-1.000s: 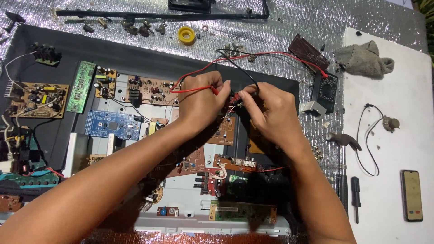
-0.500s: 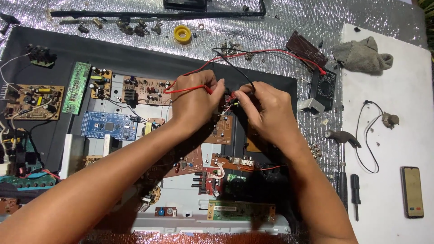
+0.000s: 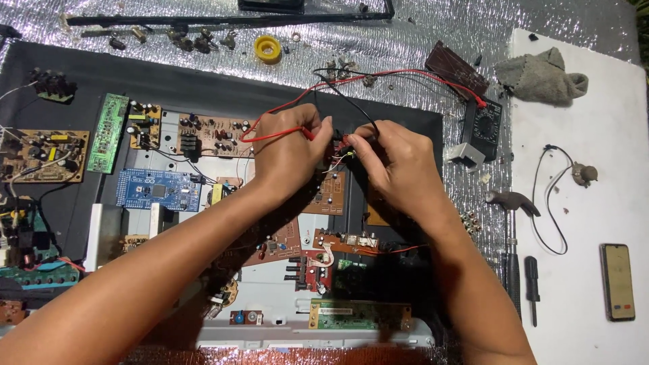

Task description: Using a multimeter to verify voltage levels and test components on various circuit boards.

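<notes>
My left hand (image 3: 287,157) is closed around a red test probe (image 3: 282,133) whose red lead (image 3: 399,73) loops back to a black multimeter (image 3: 481,127) at the right. My right hand (image 3: 395,162) pinches a black probe, its black lead (image 3: 351,101) arching up and away. Both probe tips meet between my hands over a small brown circuit board (image 3: 330,192) on the dark panel (image 3: 203,88). What the tips touch is hidden by my fingers.
Several circuit boards lie on the panel: a green strip (image 3: 107,133), a brown one (image 3: 42,155), a blue one (image 3: 157,190). A yellow tape roll (image 3: 268,49) sits at the back. At right: a grey rag (image 3: 543,76), a screwdriver (image 3: 531,284), a phone (image 3: 617,281).
Both hands stay over the same board with only small shifts; the view has drifted slightly. The probes remain held.
</notes>
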